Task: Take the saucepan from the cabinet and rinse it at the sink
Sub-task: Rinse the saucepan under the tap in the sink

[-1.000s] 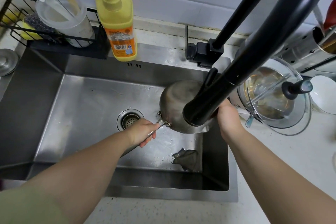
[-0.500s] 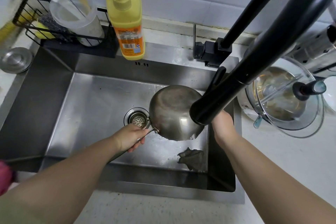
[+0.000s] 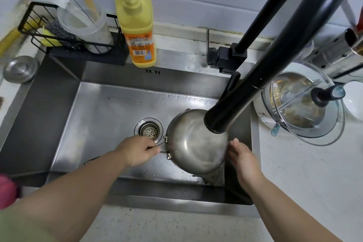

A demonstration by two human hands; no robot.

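A steel saucepan (image 3: 193, 143) hangs over the right half of the stainless sink (image 3: 102, 108), its rounded underside turned up towards me. My left hand (image 3: 137, 148) is closed around its thin wire handle at the pan's left side. My right hand (image 3: 240, 155) rests against the pan's right wall, fingers spread along it. The black faucet head (image 3: 220, 122) sits just above the pan and hides its upper right part. Water runs off the pan's lower edge onto a dark cloth (image 3: 211, 178) on the sink floor.
The drain strainer (image 3: 148, 130) lies left of the pan. A yellow soap bottle (image 3: 135, 19) and a black wire rack (image 3: 64, 35) with a white cup stand behind the sink. A pot under a glass lid (image 3: 302, 104) sits on the right counter.
The pan has shifted right and lower, under the faucet head, and tipped further over. My right hand has come out from behind the faucet onto the pan's right side.
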